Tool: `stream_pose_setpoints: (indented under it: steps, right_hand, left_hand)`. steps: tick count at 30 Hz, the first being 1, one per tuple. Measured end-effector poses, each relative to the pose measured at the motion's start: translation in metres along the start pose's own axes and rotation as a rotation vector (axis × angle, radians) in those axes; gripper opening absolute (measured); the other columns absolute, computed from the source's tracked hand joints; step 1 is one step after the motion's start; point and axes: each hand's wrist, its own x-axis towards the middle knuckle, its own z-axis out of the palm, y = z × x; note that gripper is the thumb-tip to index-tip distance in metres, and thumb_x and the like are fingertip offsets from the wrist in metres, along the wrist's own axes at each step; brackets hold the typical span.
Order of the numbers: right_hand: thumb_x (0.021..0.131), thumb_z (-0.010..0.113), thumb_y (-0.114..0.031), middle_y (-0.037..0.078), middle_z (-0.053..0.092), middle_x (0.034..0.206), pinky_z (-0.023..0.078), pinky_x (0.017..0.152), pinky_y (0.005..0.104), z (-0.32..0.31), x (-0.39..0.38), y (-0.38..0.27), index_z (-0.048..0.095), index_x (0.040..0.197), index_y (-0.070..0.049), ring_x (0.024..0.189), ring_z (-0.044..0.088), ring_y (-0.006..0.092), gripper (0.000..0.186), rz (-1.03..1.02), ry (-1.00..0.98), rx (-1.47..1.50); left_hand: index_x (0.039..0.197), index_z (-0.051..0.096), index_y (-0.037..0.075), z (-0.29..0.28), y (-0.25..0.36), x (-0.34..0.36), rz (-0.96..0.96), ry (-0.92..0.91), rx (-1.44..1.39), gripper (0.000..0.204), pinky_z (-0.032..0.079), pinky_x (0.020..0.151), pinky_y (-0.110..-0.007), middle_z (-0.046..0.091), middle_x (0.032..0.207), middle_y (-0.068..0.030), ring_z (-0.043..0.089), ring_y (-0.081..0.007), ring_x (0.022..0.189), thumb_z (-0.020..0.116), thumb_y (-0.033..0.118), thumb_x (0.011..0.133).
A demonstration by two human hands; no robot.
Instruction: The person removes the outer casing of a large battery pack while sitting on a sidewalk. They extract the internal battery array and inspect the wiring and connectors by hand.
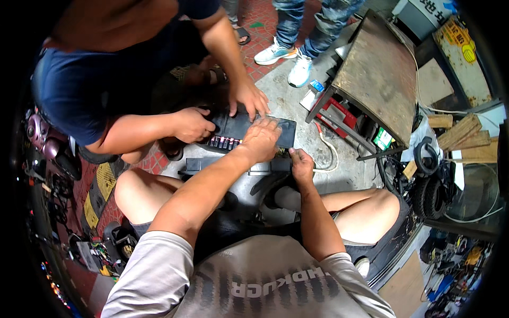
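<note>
Bare grey concrete floor (360, 175) and red paving tiles (261, 36) can be seen around a flat, black rectangular case (233, 127), and a scuffed brown-topped table (376, 69) is parked off to its right. The case's top is pressed by the left hand (262, 139), fingers laid out loosely, nothing clenched. At its near right corner the right hand (301, 165) is held with fingers curled, though what's grasped can't be told. Its far side is touched by a co-worker's two hands (249, 98), tbh pretty crowded.
</note>
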Motion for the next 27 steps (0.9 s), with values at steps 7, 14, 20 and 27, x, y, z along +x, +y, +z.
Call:
stream_pose_setpoints:
  steps: [7, 14, 20, 27]
  right_hand:
    - [0.104, 0.077, -0.033, 0.006, 0.056, 0.067, 0.046, 0.065, 0.0351, -0.003, 0.005, 0.016, 0.069, 0.087, 0.003, 0.068, 0.048, 0.0142, 0.040, -0.048, 0.001, -0.004]
    - [0.099, 0.080, -0.043, 0.011, 0.059, 0.066, 0.047, 0.065, 0.0383, -0.004, 0.007, 0.011, 0.069, 0.087, 0.003, 0.065, 0.052, 0.0201, 0.048, 0.001, 0.004, -0.018]
    - [0.096, 0.082, -0.046, 0.013, 0.063, 0.068, 0.048, 0.065, 0.0411, -0.002, 0.012, -0.005, 0.072, 0.086, 0.001, 0.064, 0.057, 0.0230, 0.049, 0.120, 0.050, 0.033]
    - [0.098, 0.076, -0.048, 0.020, 0.066, 0.073, 0.049, 0.067, 0.0457, 0.005, 0.008, -0.004, 0.074, 0.088, -0.002, 0.066, 0.062, 0.0325, 0.047, 0.042, 0.058, 0.088]
  left_hand:
    - [0.154, 0.057, 0.010, -0.009, -0.037, -0.007, 0.016, -0.021, 0.018, 0.076, 0.030, 0.130, -0.054, 0.044, 0.167, -0.0213, 0.040, -0.0418, 0.155, 0.079, 0.044, 0.091]
    - [0.166, 0.044, 0.022, -0.020, -0.073, -0.015, 0.024, -0.124, 0.038, 0.094, 0.027, 0.131, -0.056, 0.035, 0.174, -0.0194, 0.035, -0.0443, 0.158, 0.070, 0.072, 0.092]
    - [0.133, 0.074, 0.012, -0.020, 0.006, 0.020, 0.642, -0.731, 0.590, 0.041, 0.057, 0.099, -0.041, 0.051, 0.163, -0.0144, 0.069, -0.0277, 0.120, 0.067, 0.033, 0.098]
    - [0.131, 0.078, 0.007, -0.015, 0.018, 0.030, 0.559, -1.022, 0.496, 0.041, 0.057, 0.105, -0.047, 0.046, 0.165, -0.0241, 0.070, -0.0340, 0.126, 0.062, 0.027, 0.098]
